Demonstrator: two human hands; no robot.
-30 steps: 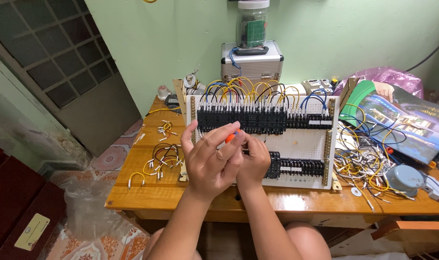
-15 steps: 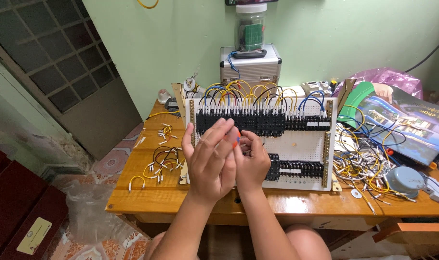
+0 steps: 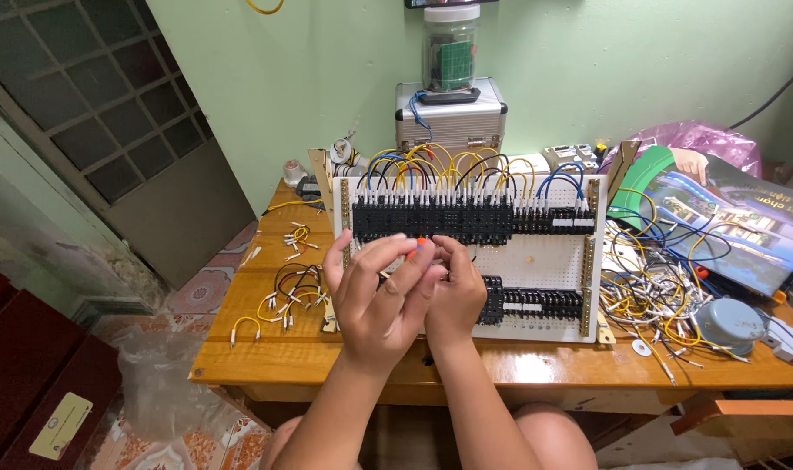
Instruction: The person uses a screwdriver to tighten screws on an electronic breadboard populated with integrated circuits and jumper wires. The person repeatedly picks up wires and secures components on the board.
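Both hands on a small orange-tipped piece point(image 3: 420, 243) before the white wiring panel point(image 3: 535, 261).
Left hand point(image 3: 374, 296) and right hand point(image 3: 453, 292) grips pinch it; loose wires point(image 3: 657, 296) at 3 o'clock on table point(image 3: 283, 357).

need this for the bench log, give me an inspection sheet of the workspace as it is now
surface: wooden table, front edge bare, the rest crowded.
job's things: white perforated panel with rows of black terminal blocks; small orange-tipped piece pinched at the fingertips, kind unclear.
clutter: grey round device, magazine, metal case with a jar on top.
grippers: left hand and right hand raised together in front of the panel.
cables: looped wires above the top row; loose short wires left, tangled pile right.
surroundings: green wall, window with a grille, tiled floor.
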